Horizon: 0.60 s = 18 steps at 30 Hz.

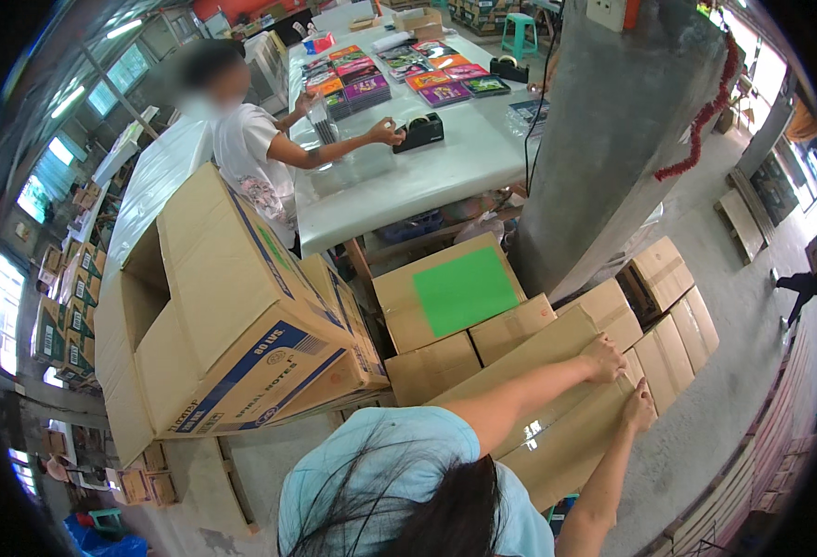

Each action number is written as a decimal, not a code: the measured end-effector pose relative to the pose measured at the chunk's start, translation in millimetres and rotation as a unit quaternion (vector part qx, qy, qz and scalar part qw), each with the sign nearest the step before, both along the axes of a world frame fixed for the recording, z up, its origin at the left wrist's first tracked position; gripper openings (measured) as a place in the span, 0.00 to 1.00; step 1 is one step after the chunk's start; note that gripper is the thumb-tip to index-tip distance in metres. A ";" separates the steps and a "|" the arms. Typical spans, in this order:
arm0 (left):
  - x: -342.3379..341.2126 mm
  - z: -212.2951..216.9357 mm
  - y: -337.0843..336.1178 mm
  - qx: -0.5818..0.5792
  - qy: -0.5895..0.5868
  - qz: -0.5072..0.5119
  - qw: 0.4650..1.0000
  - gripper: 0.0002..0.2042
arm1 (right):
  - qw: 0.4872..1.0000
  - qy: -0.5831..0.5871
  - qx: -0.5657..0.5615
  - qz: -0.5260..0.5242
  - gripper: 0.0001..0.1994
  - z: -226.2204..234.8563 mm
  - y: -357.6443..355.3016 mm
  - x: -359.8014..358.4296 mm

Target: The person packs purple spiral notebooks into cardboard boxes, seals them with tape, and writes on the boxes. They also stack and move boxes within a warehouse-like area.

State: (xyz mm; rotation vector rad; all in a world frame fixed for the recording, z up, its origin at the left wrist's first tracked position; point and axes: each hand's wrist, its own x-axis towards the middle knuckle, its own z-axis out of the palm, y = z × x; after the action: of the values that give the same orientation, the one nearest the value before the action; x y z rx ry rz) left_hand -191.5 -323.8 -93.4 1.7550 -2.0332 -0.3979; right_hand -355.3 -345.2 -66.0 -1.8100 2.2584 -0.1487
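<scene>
A long brown cardboard box (566, 441) lies in front of me, with a shiny strip along its upper side. My left hand (603, 359) is at the far end of this box, fingers bent over the edge of a raised flap (529, 357). Close by, my right hand (641, 408) grips the box's far right edge, its fingertips on the cardboard. Both arms reach across the box. What lies inside it is hidden.
Closed cartons (673, 348) stand beyond my hands, near a concrete pillar (603, 139). To the left is a large open carton (213, 306). A co-worker (250, 148) handles a tape dispenser (419, 132) at a white table (380, 200) bearing stacked colourful booklets (366, 88).
</scene>
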 end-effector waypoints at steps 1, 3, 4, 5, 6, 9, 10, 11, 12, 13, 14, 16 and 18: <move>-0.4 2.6 -1.7 0.005 -0.013 0.003 1.000 0.14 | 1.000 -0.001 -0.003 -0.003 0.33 -2.2 -3.6 -1.0; -3.4 3.7 -1.0 0.014 -0.021 0.002 1.000 0.14 | 1.000 -0.002 -0.005 -0.004 0.33 -11.0 -7.3 -9.2; -4.6 5.0 -2.9 0.013 -0.016 0.000 1.000 0.14 | 1.000 -0.003 -0.008 0.000 0.33 -15.0 -11.7 -15.3; -3.1 1.2 -2.1 0.016 -0.013 0.003 1.000 0.14 | 1.000 -0.006 -0.008 0.009 0.33 -17.1 -9.7 -12.4; -2.8 -2.1 -1.8 0.002 -0.003 0.004 1.000 0.14 | 1.000 -0.015 -0.009 0.015 0.33 -18.5 -7.7 -10.7; 2.0 -12.1 -0.1 -0.020 0.024 0.008 0.999 0.14 | 0.999 -0.035 -0.011 0.011 0.33 -11.6 -4.0 -4.7; 1.8 -12.1 -0.7 -0.015 0.030 0.004 0.999 0.13 | 0.999 -0.041 -0.008 0.008 0.33 -8.8 -2.3 -3.5; -0.4 -8.9 -1.2 -0.010 0.037 -0.003 0.999 0.13 | 0.999 -0.046 -0.006 0.003 0.33 -5.1 -1.2 -4.9; -0.9 -7.5 -0.5 -0.022 0.040 0.000 0.999 0.13 | 0.999 -0.053 -0.003 0.000 0.33 -4.0 -2.0 -4.6; -1.5 -5.9 0.5 -0.033 0.043 0.004 0.999 0.12 | 0.998 -0.058 -0.009 -0.001 0.33 -4.7 -3.6 -4.7; -0.8 -4.6 1.2 -0.042 0.043 0.006 0.998 0.12 | 0.998 -0.065 -0.013 -0.004 0.32 -7.2 -3.5 -4.3; -0.9 -3.0 3.1 -0.043 0.068 0.011 0.997 0.11 | 0.998 -0.061 -0.015 -0.007 0.33 -14.7 -2.8 -8.5; -0.1 -3.3 2.6 -0.033 0.089 0.013 0.995 0.11 | 0.999 -0.042 -0.010 0.002 0.35 -18.4 -7.0 -10.2</move>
State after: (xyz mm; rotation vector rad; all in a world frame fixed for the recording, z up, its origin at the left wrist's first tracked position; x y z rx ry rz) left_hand -191.5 -321.2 -96.7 1.6431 -1.8769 -0.4556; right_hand -365.5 -352.3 -84.4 -1.7822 2.2034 -0.2433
